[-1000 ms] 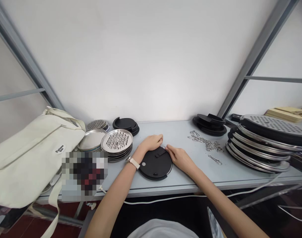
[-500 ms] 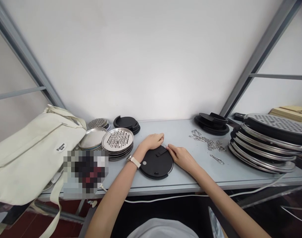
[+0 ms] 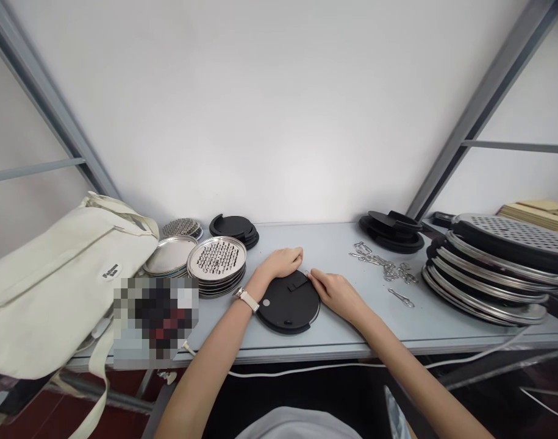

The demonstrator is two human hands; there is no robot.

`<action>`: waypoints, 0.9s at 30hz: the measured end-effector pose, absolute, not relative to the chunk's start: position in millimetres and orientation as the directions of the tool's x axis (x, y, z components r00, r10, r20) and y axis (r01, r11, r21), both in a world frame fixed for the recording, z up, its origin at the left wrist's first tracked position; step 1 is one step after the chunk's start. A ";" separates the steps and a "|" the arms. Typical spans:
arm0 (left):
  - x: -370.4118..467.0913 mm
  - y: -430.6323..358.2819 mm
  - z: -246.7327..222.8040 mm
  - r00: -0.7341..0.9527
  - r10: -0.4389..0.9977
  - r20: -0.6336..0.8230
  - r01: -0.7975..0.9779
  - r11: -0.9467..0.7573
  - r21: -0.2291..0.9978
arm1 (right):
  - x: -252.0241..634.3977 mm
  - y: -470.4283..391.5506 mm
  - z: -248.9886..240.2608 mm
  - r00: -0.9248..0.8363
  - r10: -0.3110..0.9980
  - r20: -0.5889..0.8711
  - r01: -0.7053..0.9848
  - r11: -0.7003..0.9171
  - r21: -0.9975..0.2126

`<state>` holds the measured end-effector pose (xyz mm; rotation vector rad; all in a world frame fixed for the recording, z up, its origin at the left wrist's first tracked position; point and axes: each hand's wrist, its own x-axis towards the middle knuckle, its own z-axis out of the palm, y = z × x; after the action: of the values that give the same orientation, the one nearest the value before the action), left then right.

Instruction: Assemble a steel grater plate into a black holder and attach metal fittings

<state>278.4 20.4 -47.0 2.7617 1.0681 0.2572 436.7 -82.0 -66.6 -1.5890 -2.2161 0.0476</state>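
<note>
A black disc [image 3: 288,308] lies flat before you, near the front of the pale tabletop [image 3: 324,241]. Your right hand [image 3: 337,294] pinches a small wire clip [image 3: 307,272] between thumb and finger at its far-right rim; your left hand [image 3: 285,261], above a watch [image 3: 246,299], rests curled at its far-left edge, fingertips hidden, so you cannot tell whether they grip anything. Work on this 1 disc looks partway: the clip is at the rim but not yet let go, and whether it is seated is too small to tell. To your right, 1 loose clip [image 3: 400,297] lies apart from a heap of clips [image 3: 388,268], all unattached. Flanking you are a stack of grater plates [image 3: 217,259] and a taller stack of steel-rimmed discs [image 3: 484,302]; a cream bag [image 3: 68,286] slumps at far left. Farther back sit 2 piles of black parts, left [image 3: 233,227] and right [image 3: 391,231], before a bare white wall [image 3: 279,122] and grey metal posts [image 3: 61,125].
</note>
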 end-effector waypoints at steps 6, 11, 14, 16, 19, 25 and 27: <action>278.5 20.9 -47.3 0.730 0.676 0.097 0.647 -0.731 0.217 | 434.3 -83.9 -63.7 -0.255 0.922 0.292 0.875 0.349 -0.336; 278.6 20.7 -47.3 0.730 0.676 0.099 0.648 -0.731 0.216 | 432.8 -84.0 -63.5 -0.233 0.929 0.289 0.853 0.338 -0.398; 278.6 20.1 -46.9 0.729 0.678 0.095 0.650 -0.729 0.216 | 433.0 -83.7 -64.1 -0.230 0.932 0.281 0.846 0.334 -0.417; 278.5 19.6 -46.3 0.729 0.678 0.095 0.650 -0.729 0.217 | 433.2 -83.9 -64.0 -0.226 0.933 0.280 0.847 0.330 -0.417; 278.1 18.9 -45.3 0.732 0.674 0.097 0.645 -0.732 0.220 | 433.1 -84.5 -63.2 -0.225 0.933 0.282 0.845 0.330 -0.420; 278.0 19.2 -45.2 0.737 0.668 0.102 0.636 -0.737 0.230 | 433.3 -84.2 -62.9 -0.231 0.934 0.274 0.841 0.333 -0.427; 278.2 19.7 -45.6 0.735 0.671 0.099 0.638 -0.734 0.232 | 433.4 -83.7 -63.2 -0.238 0.933 0.271 0.847 0.335 -0.413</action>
<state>278.2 19.7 -45.6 2.7538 1.0490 0.2627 433.4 -83.7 -63.2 -1.5591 -2.1401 0.2468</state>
